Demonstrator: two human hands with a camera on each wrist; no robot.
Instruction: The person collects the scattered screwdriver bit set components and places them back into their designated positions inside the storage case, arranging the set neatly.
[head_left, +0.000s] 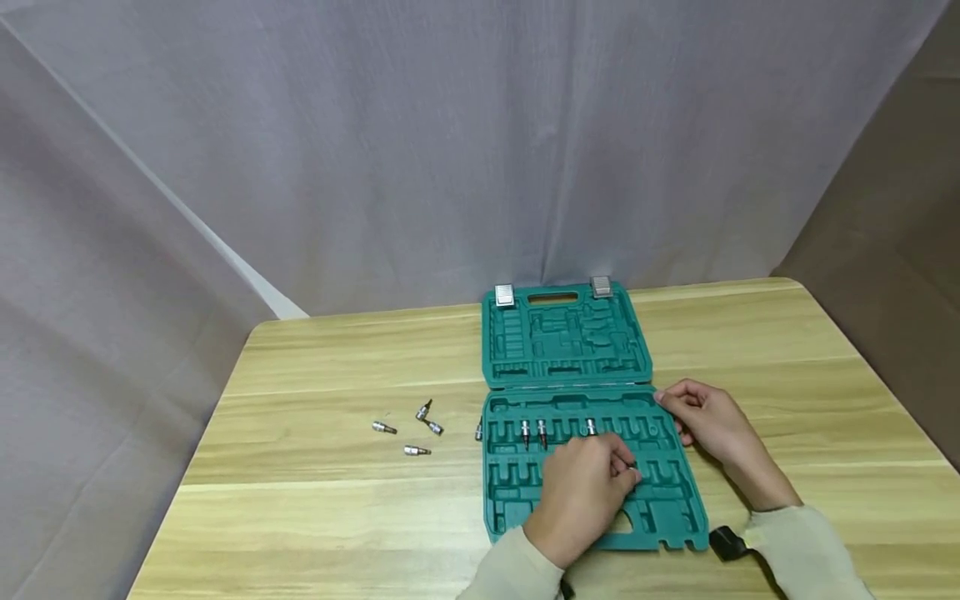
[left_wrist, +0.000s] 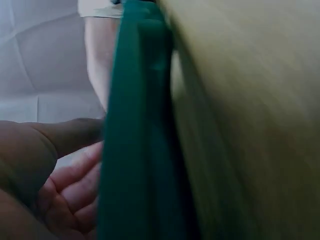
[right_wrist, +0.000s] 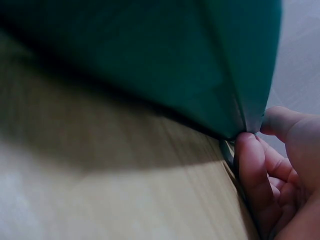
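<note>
Lying open on the table (head_left: 300,500): one green tool case (head_left: 570,350), with two metal latches (head_left: 504,294) on its far edge. Sitting in the case's slots: three bits (head_left: 525,431). Lying loose on the wood: four bits (head_left: 384,427), plus one more against the case's left edge (head_left: 478,430). Working over the case: two hands (head_left: 581,492).
</note>
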